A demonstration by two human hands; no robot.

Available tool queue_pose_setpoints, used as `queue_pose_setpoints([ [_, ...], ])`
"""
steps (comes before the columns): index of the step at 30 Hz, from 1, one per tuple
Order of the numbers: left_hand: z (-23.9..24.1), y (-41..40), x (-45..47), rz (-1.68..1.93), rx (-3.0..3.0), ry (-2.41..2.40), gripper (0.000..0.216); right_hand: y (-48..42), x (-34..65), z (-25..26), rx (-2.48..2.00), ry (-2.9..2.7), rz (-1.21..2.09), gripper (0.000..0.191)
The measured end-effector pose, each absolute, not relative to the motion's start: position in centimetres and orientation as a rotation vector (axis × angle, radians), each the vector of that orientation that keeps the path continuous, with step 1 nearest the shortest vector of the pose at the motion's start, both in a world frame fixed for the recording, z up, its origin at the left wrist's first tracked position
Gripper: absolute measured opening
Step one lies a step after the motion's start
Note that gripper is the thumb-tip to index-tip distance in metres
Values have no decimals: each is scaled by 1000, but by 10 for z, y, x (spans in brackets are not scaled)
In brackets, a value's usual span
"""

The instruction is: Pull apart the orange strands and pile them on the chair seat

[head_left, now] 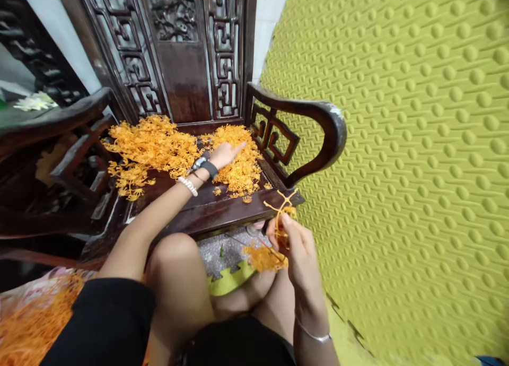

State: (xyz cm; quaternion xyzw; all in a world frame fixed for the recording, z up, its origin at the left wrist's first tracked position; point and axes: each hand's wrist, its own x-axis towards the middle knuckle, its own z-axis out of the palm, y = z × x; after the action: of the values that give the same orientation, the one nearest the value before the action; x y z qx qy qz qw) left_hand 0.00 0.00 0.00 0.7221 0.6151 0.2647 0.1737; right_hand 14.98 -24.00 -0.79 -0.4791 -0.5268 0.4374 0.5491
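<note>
- Head view: one dark brown, glossy carved wooden chair (234, 211) bears two piles on its seat; too many pieces overlap for a count within either.
- One large pile of small orange, claw-shaped pieces (159, 146) spreads over the seat's back left corner and along its left edge.
- One smaller pile of the same orange pieces (244, 170) lies by the seat's right edge, reaching from the back edge towards the front.
- Three loose orange pieces (247, 199) lie apart from this pile, near the seat's front edge and front right corner.
- The left hand (225, 153) is over the smaller pile, fingers stretched towards the right edge; whether it pinches a piece, I cannot tell. Its wrist wears one dark wristwatch (209, 168) and one white beaded bracelet (187, 185).
- The right hand (300, 244), just off the front right corner, grasps orange pieces between thumb and fingers; one four-armed, cross-shaped orange piece (283, 198) sticks up above the thumb. One silver bangle (314, 335) circles this wrist.
- One blurred orange bunch (264, 257) shows beside the right hand, below the front edge; its support is unclear.
- One heap of orange strands (40, 323) lies at lower left.
- One yellow-green, bumpy mat (397, 170) fills the side beyond the chair's right armrest.
</note>
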Motion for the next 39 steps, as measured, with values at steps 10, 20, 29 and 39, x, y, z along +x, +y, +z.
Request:
queue_pose_setpoints([
  [10,-10,-67,51,911,2148,1197,53,-207,157,-23,-716,-1017,1599,45],
  [20,7,-123,48,1352,1969,1042,66,-195,150,-15,-646,-1002,1536,42],
  [29,-9,-12,5,1504,1771,1513,67,-229,132,-20,-696,-1205,1467,47],
  [39,-4,-116,45,695,1828,651,74,-182,143,-31,-762,-957,1362,37],
])
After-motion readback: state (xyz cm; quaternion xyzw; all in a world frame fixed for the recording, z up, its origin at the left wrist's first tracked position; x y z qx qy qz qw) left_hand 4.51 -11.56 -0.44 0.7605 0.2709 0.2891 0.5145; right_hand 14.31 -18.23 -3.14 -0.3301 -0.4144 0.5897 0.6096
